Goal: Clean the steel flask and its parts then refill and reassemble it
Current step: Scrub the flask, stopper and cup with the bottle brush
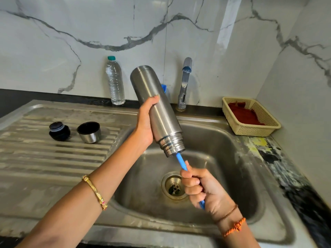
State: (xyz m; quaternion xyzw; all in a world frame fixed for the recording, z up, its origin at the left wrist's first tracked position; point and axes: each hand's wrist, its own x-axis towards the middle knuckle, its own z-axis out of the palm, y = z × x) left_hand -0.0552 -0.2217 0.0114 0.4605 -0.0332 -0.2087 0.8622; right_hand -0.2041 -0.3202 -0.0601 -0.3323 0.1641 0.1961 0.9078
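— Right hand [197, 187] is nearest: what is its grip?
— Closed in a fist around a blue brush handle [181, 161], above the drain [174, 186] of the sink basin [232, 158]. The handle's upper end runs into the flask's mouth; the brush head is hidden inside.

— And the left hand [146, 122]?
— Its grip wraps the steel flask [155, 108] at mid-body, thumb on the near side. The flask is tilted, mouth down toward the basin, base up toward the back wall, held in the air clear of the sink.

— The loose parts?
— On the ribbed drainboard [44, 149] at the sink's left: a dark stopper [59, 131] and a steel cup lid [89, 132], just beside each other, apart.

— Anything else?
— At the tabletop's back edge, a plastic water bottle [114, 81] and the tap [185, 83]. In the right rear corner, a cream basket [250, 130] holding something red.
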